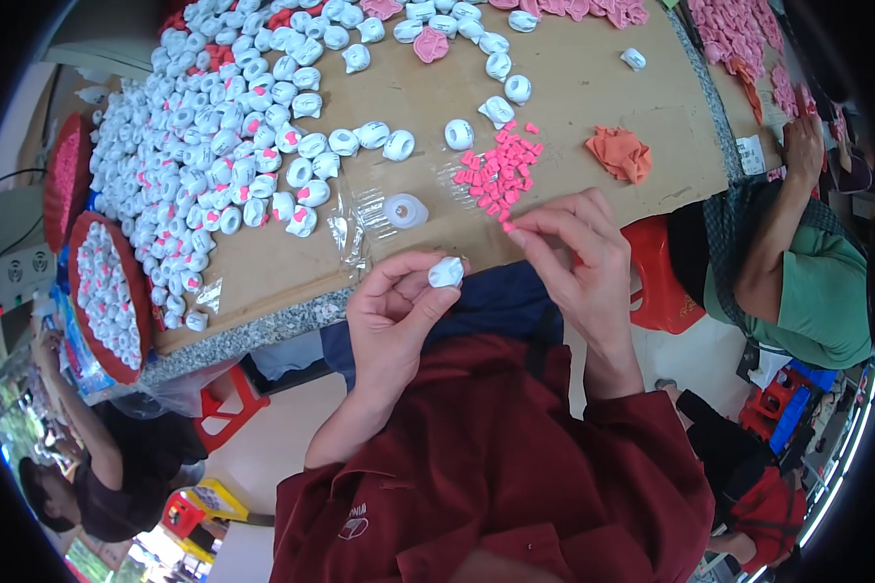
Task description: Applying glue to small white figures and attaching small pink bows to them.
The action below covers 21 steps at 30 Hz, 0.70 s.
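Note:
My left hand [387, 316] pinches a small white moulded toy head [445, 273] with pointed ears between thumb and fingertips, just past the table's near edge. To its right, my right hand [585, 257] has thumb and forefinger closed on a tiny bright pink plastic piece [507, 226]. Those fingertips are at the near end of a loose pile of similar pink pieces [501, 167] on the cardboard. Beyond my left hand stands a small round translucent white pot [405, 211], and clear tape is stuck to the cardboard beside it.
A large heap of white toy heads [214, 146], some with pink bows, covers the left side of the table [574, 87]. Red trays [138, 330] stand at the left edge. A crumpled orange piece [620, 154] lies right. People sit at both sides; a red stool [659, 277] is nearby.

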Available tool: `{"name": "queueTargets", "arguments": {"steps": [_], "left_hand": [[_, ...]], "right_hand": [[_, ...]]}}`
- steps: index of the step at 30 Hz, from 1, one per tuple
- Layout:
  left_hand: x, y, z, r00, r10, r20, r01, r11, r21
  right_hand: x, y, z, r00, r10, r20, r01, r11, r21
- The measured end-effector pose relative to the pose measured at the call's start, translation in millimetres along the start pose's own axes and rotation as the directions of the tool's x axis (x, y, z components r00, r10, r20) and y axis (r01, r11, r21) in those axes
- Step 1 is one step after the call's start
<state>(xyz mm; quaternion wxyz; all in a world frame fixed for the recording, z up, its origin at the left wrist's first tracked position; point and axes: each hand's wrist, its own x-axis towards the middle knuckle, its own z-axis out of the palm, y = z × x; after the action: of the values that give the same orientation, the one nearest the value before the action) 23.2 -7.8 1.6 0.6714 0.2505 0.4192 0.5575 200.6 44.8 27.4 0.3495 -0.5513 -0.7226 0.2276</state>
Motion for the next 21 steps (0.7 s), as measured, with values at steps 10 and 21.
{"name": "queueTargets", "arguments": {"steps": [10, 21], "left_hand": [[1, -12, -1, 0.915, 0.382, 0.128, -0.399, 0.808, 0.434], [1, -9, -11, 0.977, 0.155, 0.144, -0.154, 0.988, -0.019]], "right_hand": [[-6, -25, 6, 0.988, -0.093, 0.121, 0.092, 0.996, 0.015], [-4, -13, 20, 0.977, 0.073, 0.201, -0.151, 0.901, 0.407]]}}
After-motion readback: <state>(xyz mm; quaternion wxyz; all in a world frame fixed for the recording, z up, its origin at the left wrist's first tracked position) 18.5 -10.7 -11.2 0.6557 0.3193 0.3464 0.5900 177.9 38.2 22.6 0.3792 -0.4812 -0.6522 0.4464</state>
